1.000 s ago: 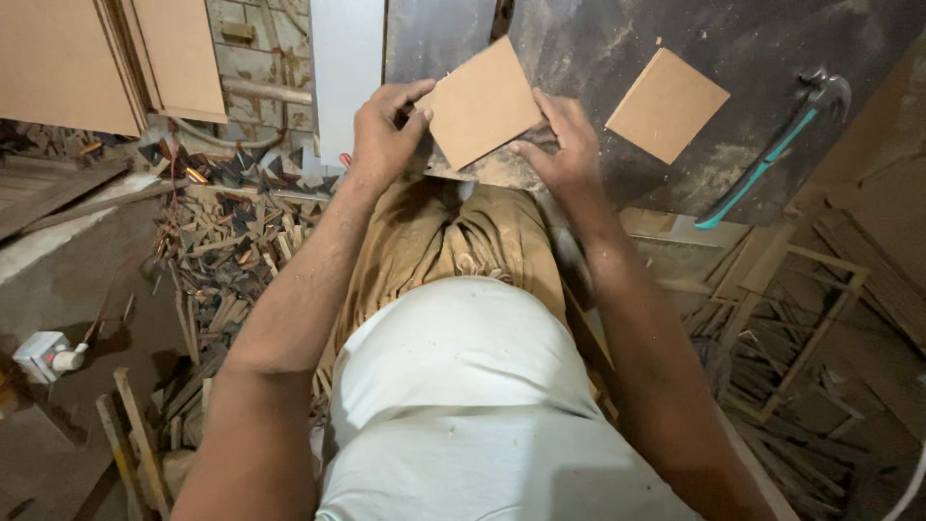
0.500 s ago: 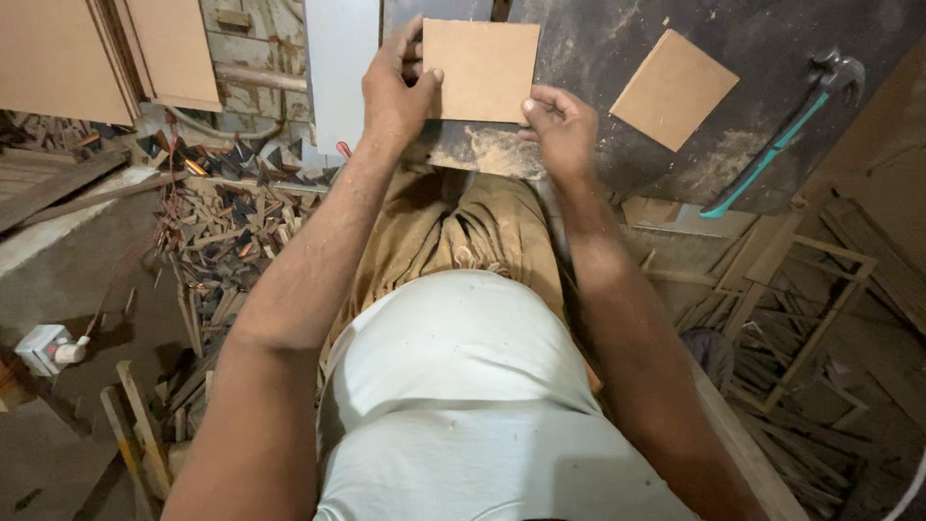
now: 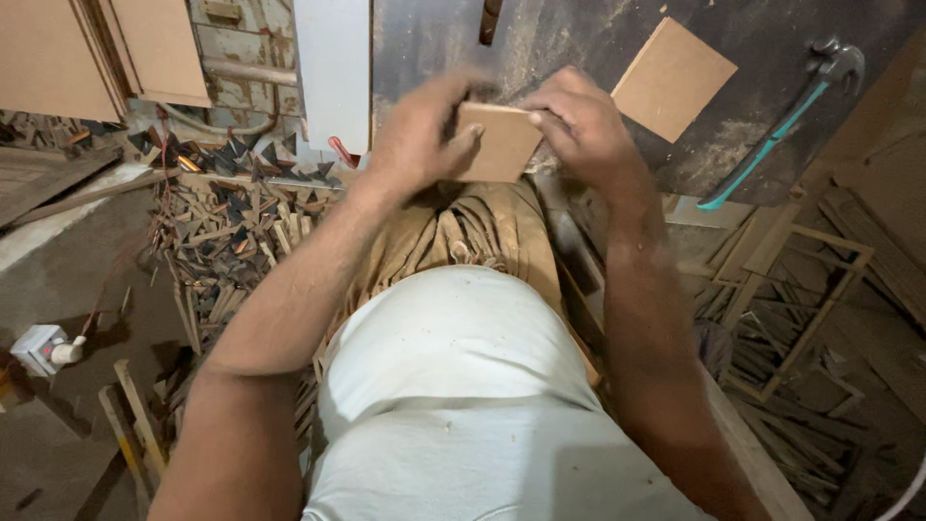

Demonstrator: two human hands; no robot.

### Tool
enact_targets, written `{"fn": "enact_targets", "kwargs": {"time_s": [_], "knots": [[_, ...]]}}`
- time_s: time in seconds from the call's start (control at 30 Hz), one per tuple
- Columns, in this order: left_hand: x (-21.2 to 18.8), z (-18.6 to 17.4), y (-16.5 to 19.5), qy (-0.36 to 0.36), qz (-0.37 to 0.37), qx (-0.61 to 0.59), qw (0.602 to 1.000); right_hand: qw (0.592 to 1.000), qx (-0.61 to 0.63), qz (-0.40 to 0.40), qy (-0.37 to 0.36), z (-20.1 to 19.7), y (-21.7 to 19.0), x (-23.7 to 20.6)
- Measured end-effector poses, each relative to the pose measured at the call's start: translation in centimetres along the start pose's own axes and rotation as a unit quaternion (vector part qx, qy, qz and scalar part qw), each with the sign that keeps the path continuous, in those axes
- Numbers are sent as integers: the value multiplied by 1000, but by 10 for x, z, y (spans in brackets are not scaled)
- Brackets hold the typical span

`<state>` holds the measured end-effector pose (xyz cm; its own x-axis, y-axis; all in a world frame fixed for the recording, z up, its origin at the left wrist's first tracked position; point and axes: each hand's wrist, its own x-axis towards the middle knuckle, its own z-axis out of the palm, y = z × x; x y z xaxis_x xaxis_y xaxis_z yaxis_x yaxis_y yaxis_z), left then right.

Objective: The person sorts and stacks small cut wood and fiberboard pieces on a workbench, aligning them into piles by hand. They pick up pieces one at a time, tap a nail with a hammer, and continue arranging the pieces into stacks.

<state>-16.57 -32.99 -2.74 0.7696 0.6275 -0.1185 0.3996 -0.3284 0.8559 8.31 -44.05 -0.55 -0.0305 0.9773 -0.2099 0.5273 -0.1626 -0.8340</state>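
- Two bare hands meet at top centre of the head view, both on one small square board; entries run left to right.
- White socket box (image 3: 39, 348) with a plug sits on the grey floor at far left.
- Tan panels (image 3: 106, 48) lean against the wall at upper left.
- Heap of wood offcuts (image 3: 231, 232), thin strips and dark triangular bits, lies on the floor beside the person's left arm.
- White upright board (image 3: 333, 72) stands just left of the dark worktable (image 3: 579, 39).
- Left hand (image 3: 417, 130), motion-blurred: fingers curled over the left edge of the small square board (image 3: 497, 143), thumb across its face; grasping it.
- Small square board: tan, held just above the near edge of the worktable, in front of the person's waist, between the two hands.
- Right hand (image 3: 579, 121): fingertips pinch the board's top right corner; also grasping it.
- Second tan square board (image 3: 673, 79) lies flat on the worktable, right of the right hand, apart from it.
- Hammer with teal handle (image 3: 776, 130) rests slanted on the table's right side.
- Wooden frame pieces (image 3: 801, 289) and scrap strips lie on the floor at lower right.
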Motion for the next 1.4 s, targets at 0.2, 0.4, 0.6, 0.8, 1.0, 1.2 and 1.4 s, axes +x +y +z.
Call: {"fn": "enact_targets", "kwargs": {"time_s": [0.2, 0.4, 0.6, 0.8, 1.0, 1.2, 1.4], "knots": [[2, 43, -6, 109, -243, -314, 911, 962, -180, -15, 206, 31, -36, -3], [1, 68, -34, 131, -303, -421, 845, 983, -81, 21, 165, 61, -5, -16], [7, 55, -50, 91, -152, -131, 975, 982, -85, 12, 171, 60, 34, -14], [11, 32, -50, 67, -15, -3, 998, 978, -103, 25, 177, 57, 32, -9], [14, 36, -51, 82, -29, -6, 996, 983, -53, 20, 176, 56, 28, -4], [-4, 52, -24, 73, -137, -159, 975, 889, 282, 231, 278, 59, 42, -32], [14, 107, 49, 16, -105, -302, 948, 806, 373, 229, 400, 15, 78, -105]]}}
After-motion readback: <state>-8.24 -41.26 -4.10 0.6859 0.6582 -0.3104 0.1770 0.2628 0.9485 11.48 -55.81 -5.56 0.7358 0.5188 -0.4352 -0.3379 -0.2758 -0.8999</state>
